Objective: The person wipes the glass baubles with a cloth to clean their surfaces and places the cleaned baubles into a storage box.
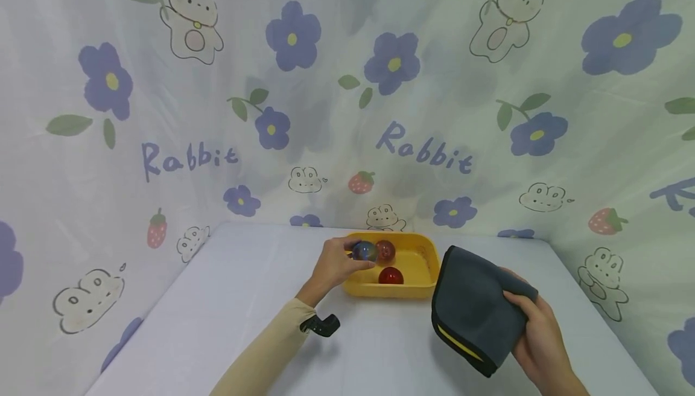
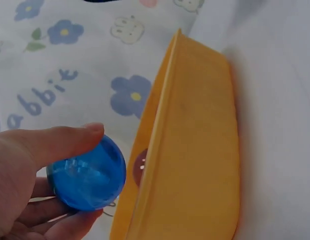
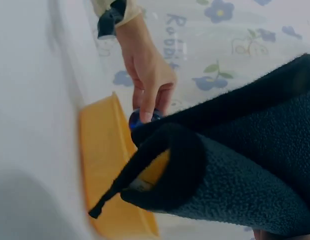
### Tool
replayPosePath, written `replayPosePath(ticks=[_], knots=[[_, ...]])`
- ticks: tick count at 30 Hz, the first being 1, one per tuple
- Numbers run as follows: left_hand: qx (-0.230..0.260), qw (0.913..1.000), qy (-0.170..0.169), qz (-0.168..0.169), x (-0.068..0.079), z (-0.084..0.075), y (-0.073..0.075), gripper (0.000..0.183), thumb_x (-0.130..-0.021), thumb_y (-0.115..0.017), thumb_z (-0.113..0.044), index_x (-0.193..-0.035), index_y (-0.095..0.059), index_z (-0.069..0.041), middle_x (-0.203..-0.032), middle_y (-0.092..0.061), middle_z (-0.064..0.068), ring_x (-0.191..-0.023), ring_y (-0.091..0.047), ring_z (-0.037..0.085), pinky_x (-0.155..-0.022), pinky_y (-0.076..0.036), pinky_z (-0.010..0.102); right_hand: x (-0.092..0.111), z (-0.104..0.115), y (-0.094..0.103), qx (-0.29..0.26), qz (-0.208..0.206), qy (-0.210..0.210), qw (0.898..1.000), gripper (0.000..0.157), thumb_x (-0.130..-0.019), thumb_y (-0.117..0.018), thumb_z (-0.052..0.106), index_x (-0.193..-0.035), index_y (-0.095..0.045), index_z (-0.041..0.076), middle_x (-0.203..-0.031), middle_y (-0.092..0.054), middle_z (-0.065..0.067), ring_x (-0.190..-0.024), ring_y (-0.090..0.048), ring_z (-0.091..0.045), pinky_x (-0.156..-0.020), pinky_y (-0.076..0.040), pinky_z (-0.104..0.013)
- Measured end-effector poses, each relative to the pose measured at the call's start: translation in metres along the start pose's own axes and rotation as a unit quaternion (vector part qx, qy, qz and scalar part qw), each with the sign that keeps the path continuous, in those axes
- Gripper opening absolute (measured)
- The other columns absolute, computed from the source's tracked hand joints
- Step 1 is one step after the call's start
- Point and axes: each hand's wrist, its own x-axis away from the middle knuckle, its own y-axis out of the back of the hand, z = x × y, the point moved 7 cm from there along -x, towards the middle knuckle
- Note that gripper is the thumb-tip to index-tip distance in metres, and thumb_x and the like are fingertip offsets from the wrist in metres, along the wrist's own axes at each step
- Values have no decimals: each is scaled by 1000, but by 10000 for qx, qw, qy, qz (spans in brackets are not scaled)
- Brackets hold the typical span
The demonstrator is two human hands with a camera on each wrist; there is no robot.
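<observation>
Between thumb and fingers, my left hand [image 1: 335,263] grips a see-through blue ball [image 2: 87,172] at the left part of a yellow tray [image 1: 391,290]. Two red balls lie in that tray: one red ball [image 1: 386,252] toward the back, another red ball [image 1: 391,276] near the front wall. To the right of the tray, my right hand [image 1: 537,329] holds a folded dark grey cloth [image 1: 478,305] with black edging and a yellow inner side, raised over the table. The cloth hides most of the right hand's fingers in the right wrist view.
A white-covered table [image 1: 260,299] carries the tray near its back edge. Behind it and along both sides hangs a curtain [image 1: 336,94] printed with rabbits and purple flowers. A black band [image 1: 320,325] sits on the left wrist over a beige sleeve [image 1: 271,341].
</observation>
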Motion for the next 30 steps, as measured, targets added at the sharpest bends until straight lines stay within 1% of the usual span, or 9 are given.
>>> replayPosePath(ticks=[1, 3, 5, 8, 10, 12, 16, 27, 30], knots=[[-81, 10000, -1, 12, -1, 1, -1, 64, -77, -93, -30, -130, -70, -3, -122, -74, 15, -108, -71, 28, -93, -64, 40, 0, -4, 3, 12, -75, -136, 9999, 37, -113, -41, 30, -149, -32, 28, -141, -41, 20, -118, -59, 13, -103, -55, -19], [-235, 9997, 8, 31, -4, 3, -3, 63, -76, -93, -30, -128, -71, -2, -121, -74, 15, -107, -71, 28, -93, -64, 41, -1, -10, 9, 27, -205, -394, 9990, 45, -113, -39, 32, -156, -24, 28, -153, -34, 14, -120, -56, 15, -106, -53, -18], [-357, 9993, 36, 72, -7, 5, -6, 62, -76, -93, -29, -127, -71, -2, -120, -74, 15, -106, -70, 27, -93, -63, 42, -2, -16, 14, -1, -351, -681, 9971, 54, -114, -34, 33, -163, -12, 29, -167, -22, 6, -133, -49, 10, -108, -50, -17], [-494, 9986, 120, 175, -10, 8, -10, 61, -75, -94, -28, -127, -71, -2, -120, -73, 15, -106, -70, 27, -94, -63, 43, -4, -24, 21, -107, -553, -1081, 9925, 64, -114, -27, 32, -166, 11, 26, -175, 5, 7, -156, -26, -3, -115, -44, -16], [-569, 9979, 157, 258, -12, 9, -13, 60, -76, -93, -26, -126, -71, -2, -120, -72, 14, -105, -69, 27, -95, -62, 44, -5, -29, 25, -220, -636, -1264, 9897, 67, -113, -24, 30, -164, 19, 24, -174, 14, 9, -162, -8, -11, -118, -40, -17], [-640, 9973, 170, 330, -13, 10, -16, 57, -76, -93, -24, -124, -72, -2, -119, -72, 14, -105, -69, 27, -95, -62, 45, -7, -34, 28, -340, -671, -1380, 9876, 68, -113, -22, 29, -162, 25, 23, -173, 20, 8, -163, 0, -15, -121, -37, -18], [-781, 9956, 207, 471, -15, 14, -20, 54, -76, -93, -22, -122, -72, -1, -118, -72, 14, -106, -69, 28, -96, -62, 46, -8, -43, 35, -527, -675, -1517, 9847, 69, -112, -20, 28, -159, 30, 22, -170, 27, 5, -162, 4, -17, -121, -37, -18], [-1194, 9904, 246, 658, -22, 21, -27, 45, -76, -94, -23, -111, -75, -4, -109, -73, 8, -98, -65, 23, -97, -62, 44, -16, -64, 58, -716, -739, -1639, 9811, 72, -111, -21, 28, -155, 36, 18, -168, 33, -1, -161, 10, -20, -123, -36, -19], [-1163, 9905, 221, 703, -24, 23, -30, 39, -77, -93, -21, -107, -76, -4, -106, -73, 6, -95, -64, 21, -96, -62, 43, -18, -67, 61, -699, -728, -1654, 9810, 74, -111, -22, 28, -154, 37, 16, -167, 33, -3, -161, 10, -21, -123, -35, -19]])
